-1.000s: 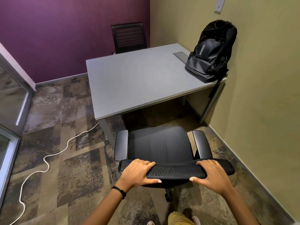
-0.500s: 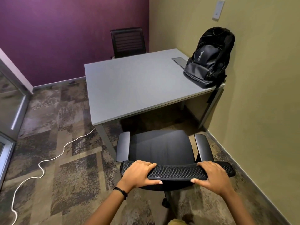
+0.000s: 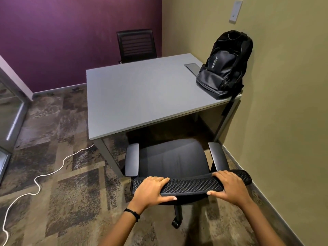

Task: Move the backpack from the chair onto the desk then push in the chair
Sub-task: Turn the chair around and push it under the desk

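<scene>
Head view, white cable (image 3: 53,172) left of chair (image 3: 173,161), desk (image 3: 142,93) ahead

Colours and patterns. The backpack (image 3: 225,68) is black, with pale grey lettering on its front panel. The surface (image 3: 142,93) is plain light grey, with a darker grey rectangular plate (image 3: 193,66) set into it. The chair (image 3: 173,160) is black, its seat smooth and its backrest top (image 3: 191,185) a perforated mesh; the armrests (image 3: 132,159) are dark grey. The second chair (image 3: 136,45) is black with horizontal slats. The back wall (image 3: 71,36) is deep purple; the side wall (image 3: 284,86) is olive-tan, bearing a pale grey wall plate (image 3: 235,11). The carpet (image 3: 53,166) shows mottled brown, tan and charcoal blocks. The cord (image 3: 35,183) is white. The wristband (image 3: 132,213) is black.
</scene>
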`<state>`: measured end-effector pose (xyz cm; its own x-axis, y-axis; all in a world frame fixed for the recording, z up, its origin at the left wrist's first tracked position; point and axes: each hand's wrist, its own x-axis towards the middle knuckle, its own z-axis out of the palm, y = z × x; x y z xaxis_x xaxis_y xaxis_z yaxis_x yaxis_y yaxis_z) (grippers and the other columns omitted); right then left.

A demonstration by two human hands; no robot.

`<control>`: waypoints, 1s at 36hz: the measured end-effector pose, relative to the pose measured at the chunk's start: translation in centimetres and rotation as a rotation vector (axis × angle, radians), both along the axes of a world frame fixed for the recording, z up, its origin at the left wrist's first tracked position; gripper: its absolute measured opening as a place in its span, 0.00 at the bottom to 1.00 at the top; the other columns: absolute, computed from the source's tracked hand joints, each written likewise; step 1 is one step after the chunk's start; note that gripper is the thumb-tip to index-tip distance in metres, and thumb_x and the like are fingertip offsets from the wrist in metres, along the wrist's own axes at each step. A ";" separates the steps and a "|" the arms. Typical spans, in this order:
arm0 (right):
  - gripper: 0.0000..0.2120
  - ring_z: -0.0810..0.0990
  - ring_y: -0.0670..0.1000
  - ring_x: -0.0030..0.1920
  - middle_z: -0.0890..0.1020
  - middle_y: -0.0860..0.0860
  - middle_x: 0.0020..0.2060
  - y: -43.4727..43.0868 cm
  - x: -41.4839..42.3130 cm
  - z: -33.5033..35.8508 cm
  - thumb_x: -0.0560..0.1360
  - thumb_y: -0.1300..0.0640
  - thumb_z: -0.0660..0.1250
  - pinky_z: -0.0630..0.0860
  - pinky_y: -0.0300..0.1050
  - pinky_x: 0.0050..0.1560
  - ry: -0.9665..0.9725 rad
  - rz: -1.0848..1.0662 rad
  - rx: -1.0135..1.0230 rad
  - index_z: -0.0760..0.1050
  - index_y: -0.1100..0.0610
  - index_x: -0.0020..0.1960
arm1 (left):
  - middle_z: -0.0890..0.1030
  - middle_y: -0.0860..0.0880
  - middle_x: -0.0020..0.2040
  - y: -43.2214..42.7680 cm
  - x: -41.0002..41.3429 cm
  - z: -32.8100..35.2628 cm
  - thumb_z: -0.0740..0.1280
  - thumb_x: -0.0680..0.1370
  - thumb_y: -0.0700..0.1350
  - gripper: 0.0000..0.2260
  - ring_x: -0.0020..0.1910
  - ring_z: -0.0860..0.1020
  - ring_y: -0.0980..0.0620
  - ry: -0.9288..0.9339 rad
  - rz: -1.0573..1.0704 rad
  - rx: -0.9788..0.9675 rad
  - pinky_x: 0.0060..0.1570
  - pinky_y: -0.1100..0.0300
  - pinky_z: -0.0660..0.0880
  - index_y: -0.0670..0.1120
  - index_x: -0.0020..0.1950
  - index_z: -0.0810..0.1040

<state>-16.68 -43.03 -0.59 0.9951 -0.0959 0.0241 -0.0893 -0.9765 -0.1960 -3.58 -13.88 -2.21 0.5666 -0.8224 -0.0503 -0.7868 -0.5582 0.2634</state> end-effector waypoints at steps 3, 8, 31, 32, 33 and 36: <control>0.36 0.80 0.49 0.48 0.82 0.46 0.47 -1.3 0.5 0.0 0.66 0.24 0.55 0.76 0.46 0.48 -0.004 0.015 0.015 0.77 0.52 0.54 | 0.80 0.48 0.60 -1.2 0.0 0.1 0.52 0.70 0.75 0.41 0.57 0.78 0.48 -0.007 0.008 -0.025 0.57 0.56 0.74 0.45 0.69 0.70; 0.37 0.81 0.50 0.48 0.82 0.47 0.48 -3.1 0.9 -0.1 0.67 0.24 0.53 0.77 0.48 0.49 -0.028 0.041 0.005 0.78 0.53 0.55 | 0.77 0.49 0.65 -2.9 0.1 0.1 0.50 0.71 0.75 0.40 0.62 0.75 0.50 0.016 0.031 0.010 0.61 0.56 0.71 0.48 0.71 0.67; 0.15 0.82 0.48 0.40 0.84 0.44 0.40 -7.6 2.9 -0.8 0.74 0.45 0.57 0.75 0.40 0.39 -0.161 0.074 0.065 0.80 0.49 0.45 | 0.84 0.54 0.41 -6.9 -2.6 0.2 0.44 0.78 0.66 0.28 0.42 0.79 0.55 -0.010 0.473 -0.250 0.42 0.58 0.71 0.53 0.45 0.80; 0.15 0.82 0.48 0.39 0.84 0.45 0.39 -7.7 3.1 -0.8 0.74 0.46 0.57 0.76 0.41 0.37 -0.165 0.077 0.059 0.80 0.49 0.44 | 0.83 0.52 0.36 -7.3 -2.7 0.2 0.46 0.79 0.65 0.27 0.37 0.78 0.54 -0.025 0.524 -0.269 0.38 0.57 0.69 0.51 0.40 0.78; 0.14 0.82 0.48 0.39 0.84 0.45 0.38 -7.9 3.2 -0.8 0.74 0.46 0.58 0.76 0.41 0.36 -0.163 0.078 0.056 0.80 0.49 0.44 | 0.82 0.51 0.34 -7.6 -2.7 0.1 0.49 0.80 0.62 0.24 0.36 0.78 0.53 -0.032 0.564 -0.263 0.40 0.55 0.70 0.51 0.38 0.78; 0.13 0.82 0.46 0.39 0.85 0.45 0.40 -8.5 3.5 -0.9 0.73 0.47 0.60 0.74 0.36 0.37 -0.160 0.075 0.061 0.81 0.50 0.46 | 0.85 0.54 0.42 -8.1 -2.8 -0.2 0.54 0.80 0.59 0.19 0.44 0.80 0.56 -0.010 0.623 -0.166 0.61 0.53 0.68 0.54 0.46 0.81</control>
<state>-13.15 -51.56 -1.50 0.9835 -0.0271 0.1791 0.0208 -0.9653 -0.2604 -6.36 -22.03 -2.44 0.9405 -0.3350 0.0571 -0.3308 -0.8640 0.3796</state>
